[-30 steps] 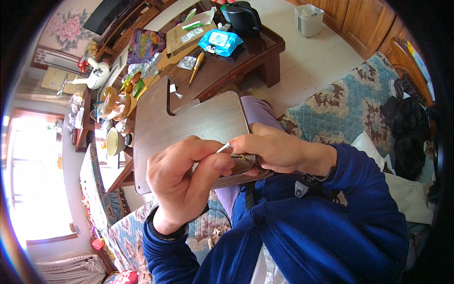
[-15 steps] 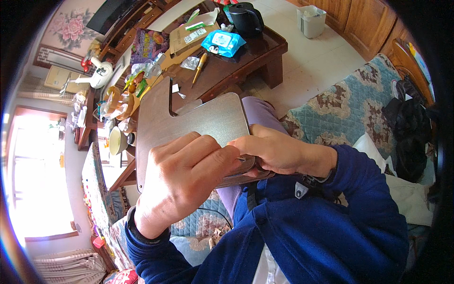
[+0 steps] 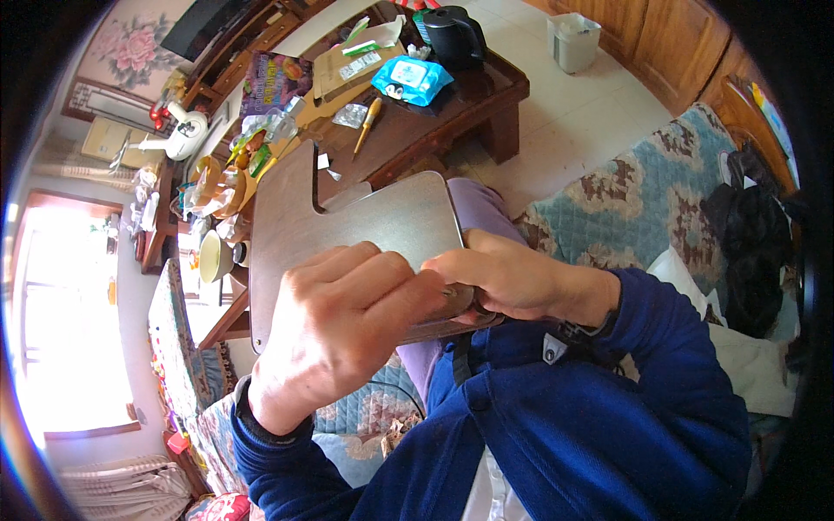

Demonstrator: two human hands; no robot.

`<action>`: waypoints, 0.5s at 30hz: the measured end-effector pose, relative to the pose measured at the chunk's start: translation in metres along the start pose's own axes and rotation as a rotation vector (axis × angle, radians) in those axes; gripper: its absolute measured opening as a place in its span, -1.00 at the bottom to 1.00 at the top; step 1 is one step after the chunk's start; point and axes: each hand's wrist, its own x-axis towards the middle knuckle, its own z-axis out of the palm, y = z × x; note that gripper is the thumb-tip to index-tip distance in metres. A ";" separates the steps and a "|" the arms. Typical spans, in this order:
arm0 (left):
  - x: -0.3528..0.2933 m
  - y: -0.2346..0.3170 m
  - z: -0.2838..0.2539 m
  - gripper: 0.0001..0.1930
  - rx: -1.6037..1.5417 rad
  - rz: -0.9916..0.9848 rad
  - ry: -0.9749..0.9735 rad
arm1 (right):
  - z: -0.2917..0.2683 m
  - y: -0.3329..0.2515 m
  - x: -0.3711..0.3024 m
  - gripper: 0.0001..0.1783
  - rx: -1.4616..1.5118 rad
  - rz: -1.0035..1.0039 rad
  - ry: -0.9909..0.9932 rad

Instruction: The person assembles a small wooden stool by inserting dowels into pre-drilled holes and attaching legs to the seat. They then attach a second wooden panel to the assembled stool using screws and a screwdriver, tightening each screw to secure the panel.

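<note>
A flat grey-brown metal panel with rounded corners and a notch in its far edge lies over my lap. My right hand grips its right edge, thumb on top and fingers underneath. Over the panel's near right part, my left hand is closed, knuckles up, with its fingertips beside my right thumb. Whatever the left fingers pinch is hidden behind the hand. Beneath the panel's near edge, another metal layer partly shows. On the table beyond lies a screwdriver with a yellow handle.
The dark wooden table holds a blue wipes pack, a black kettle, a cardboard box and plastic wrappings. A quilted sofa with dark clothing stands to the right. Beyond it, a whitish bin is on the floor.
My left hand has shifted slightly to the right and its wrist has turned a little. My right hand keeps its grip on the panel, which has barely moved.
</note>
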 end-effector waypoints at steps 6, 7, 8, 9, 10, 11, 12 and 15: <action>0.009 0.006 0.002 -0.75 0.025 0.106 -0.040 | -0.005 0.009 -0.008 -0.58 -0.006 -0.033 0.027; 0.010 0.007 0.003 -0.76 0.003 0.115 -0.027 | -0.006 0.012 -0.009 -0.59 0.004 -0.039 0.034; 0.010 0.007 0.003 -0.77 -0.016 0.123 -0.030 | -0.009 0.013 -0.009 -0.60 -0.033 -0.066 -0.026; 0.011 0.007 0.004 -0.78 -0.037 0.134 -0.035 | -0.011 0.015 -0.009 -0.58 -0.034 -0.085 -0.034; 0.011 0.006 0.006 -0.79 -0.061 0.147 -0.041 | -0.011 0.018 -0.011 -0.56 -0.046 -0.098 -0.028; 0.011 0.005 0.007 -0.81 -0.090 0.161 -0.048 | -0.012 0.021 -0.013 -0.53 -0.064 -0.111 -0.043; 0.011 0.003 0.009 -0.82 -0.135 0.144 -0.033 | -0.014 0.022 -0.013 -0.50 -0.041 -0.108 -0.078; 0.011 0.003 0.016 -0.83 -0.197 0.093 -0.020 | -0.015 0.023 -0.019 -0.38 0.055 -0.113 -0.110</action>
